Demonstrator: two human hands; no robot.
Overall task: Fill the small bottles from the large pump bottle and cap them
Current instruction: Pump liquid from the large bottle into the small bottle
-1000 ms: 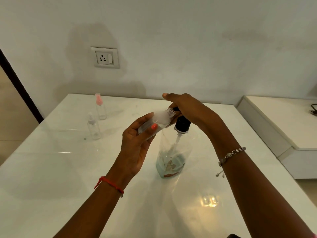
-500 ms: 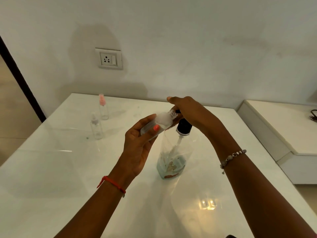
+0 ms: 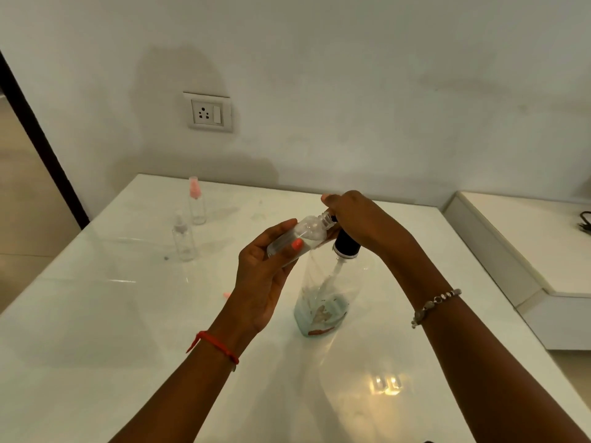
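Note:
The large clear pump bottle [image 3: 323,292] stands mid-table, with a little pale blue liquid at its bottom and a black pump collar. My right hand [image 3: 358,219] covers the pump head from above, fingers curled over it. My left hand [image 3: 265,276] grips a small clear bottle [image 3: 300,238], uncapped and tilted, with its open neck held up against the pump spout under my right hand. Whitish liquid shows inside the small bottle. Two more small bottles stand at the far left: one with a pink top [image 3: 195,199] and one with a clear top [image 3: 183,238].
The white glossy table [image 3: 112,330] runs to the wall, which carries a power socket [image 3: 209,111]. A tiny pink piece [image 3: 227,294] lies on the table left of my left wrist. A lower white ledge [image 3: 527,247] sits to the right.
The hands and bottles keep the same hold. The view has tilted slightly, so everything sits a little lower in the frame.

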